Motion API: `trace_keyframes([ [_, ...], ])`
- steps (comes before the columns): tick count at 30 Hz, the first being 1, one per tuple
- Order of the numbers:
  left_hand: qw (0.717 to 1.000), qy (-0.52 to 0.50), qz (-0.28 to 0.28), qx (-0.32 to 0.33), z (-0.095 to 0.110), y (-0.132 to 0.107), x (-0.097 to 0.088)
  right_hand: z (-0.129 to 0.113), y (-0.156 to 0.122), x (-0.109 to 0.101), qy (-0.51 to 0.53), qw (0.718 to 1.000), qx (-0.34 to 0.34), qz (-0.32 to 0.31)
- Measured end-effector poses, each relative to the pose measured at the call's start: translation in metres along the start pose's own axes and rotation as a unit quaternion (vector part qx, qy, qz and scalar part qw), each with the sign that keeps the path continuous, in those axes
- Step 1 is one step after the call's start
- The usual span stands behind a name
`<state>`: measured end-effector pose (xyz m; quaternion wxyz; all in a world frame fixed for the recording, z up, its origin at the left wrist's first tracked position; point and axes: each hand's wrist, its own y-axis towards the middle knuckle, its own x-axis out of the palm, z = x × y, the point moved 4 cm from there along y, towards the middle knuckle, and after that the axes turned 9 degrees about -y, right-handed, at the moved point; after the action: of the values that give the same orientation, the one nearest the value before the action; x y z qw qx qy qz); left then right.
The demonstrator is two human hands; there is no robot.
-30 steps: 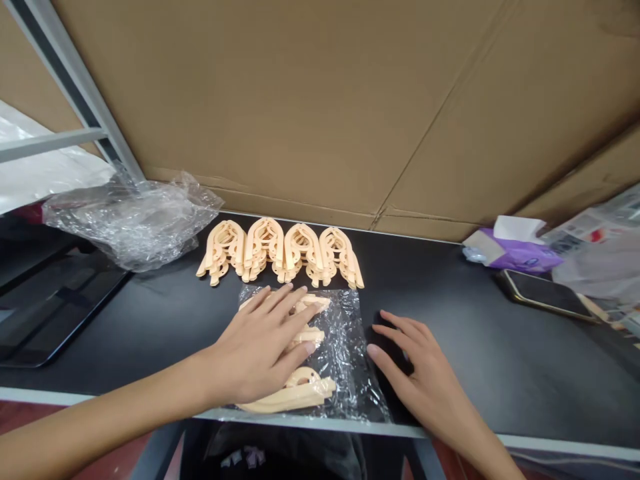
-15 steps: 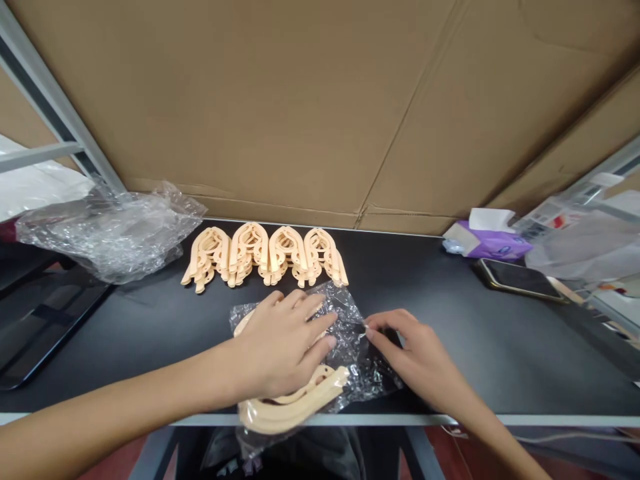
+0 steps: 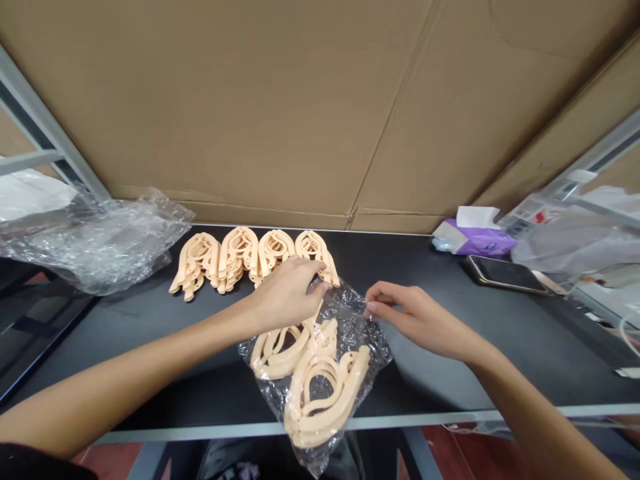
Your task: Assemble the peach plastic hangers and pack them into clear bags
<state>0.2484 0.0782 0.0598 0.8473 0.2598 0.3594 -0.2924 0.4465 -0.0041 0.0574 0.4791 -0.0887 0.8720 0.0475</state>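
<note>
A clear plastic bag (image 3: 345, 317) lies at the table's front edge, its bottom end hanging over. Inside it are folded cream plastic hangers (image 3: 325, 427), in two stacks. My left hand (image 3: 290, 293) is at the bag's far left corner, fingers curled toward the thumb on the film, partly hiding what they hold. On the other side, my right hand (image 3: 403, 313) pinches the bag's far right edge between thumb and index finger. Just beyond my left hand stands a row of more folded hangers (image 3: 240, 257), stacked in several piles.
Crumpled clear plastic bags (image 3: 115, 240) lie at the left, above a dark glossy panel (image 3: 45, 333). A purple tissue pack (image 3: 477, 237) and a phone (image 3: 507, 273) sit at the right. Cardboard (image 3: 275, 113) walls the back of the black table (image 3: 430, 393).
My left hand has lifted off the bagged hangers and moved to the bag's far corner. The bag has turned more upright, showing both stacks. My right hand keeps its pinch.
</note>
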Motion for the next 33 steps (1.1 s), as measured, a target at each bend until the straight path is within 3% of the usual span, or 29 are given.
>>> trace_keyframes([
  [7,1.0,-0.021,-0.013,0.001,0.002,0.0,-0.003,-0.012,-0.01,-0.011,0.049,0.998,-0.037,0.01],
  [11,0.986,-0.158,-0.054,-0.013,0.004,0.003,-0.004,-0.019,-0.011,-0.028,0.11,0.992,-0.062,0.01],
  [13,0.95,-0.299,-0.073,-0.051,0.004,0.004,-0.001,-0.02,-0.01,-0.036,0.149,0.987,-0.063,0.002],
  [16,0.856,-0.494,-0.068,-0.138,0.002,0.005,0.004,-0.021,-0.007,-0.045,0.193,0.979,-0.061,-0.003],
  [18,0.809,-0.56,-0.045,-0.172,0.002,0.005,0.004,-0.019,-0.003,-0.047,0.208,0.977,-0.052,0.003],
  [20,0.79,-0.585,-0.009,-0.183,0.002,0.005,0.001,-0.012,0.001,-0.046,0.239,0.97,-0.034,0.02],
  [22,0.783,-0.59,0.041,-0.193,0.0,0.003,-0.003,-0.003,0.005,-0.038,0.315,0.948,-0.008,0.048],
  [28,0.742,-0.614,0.144,-0.228,-0.015,-0.009,-0.011,0.028,0.007,0.015,0.573,0.81,0.087,0.085],
  [31,0.719,-0.631,0.173,-0.234,-0.022,-0.018,-0.015,0.029,0.007,0.035,0.616,0.777,0.102,0.084],
  [33,0.704,-0.64,0.197,-0.237,-0.026,-0.024,-0.019,0.023,0.01,0.043,0.625,0.771,0.108,0.065],
])
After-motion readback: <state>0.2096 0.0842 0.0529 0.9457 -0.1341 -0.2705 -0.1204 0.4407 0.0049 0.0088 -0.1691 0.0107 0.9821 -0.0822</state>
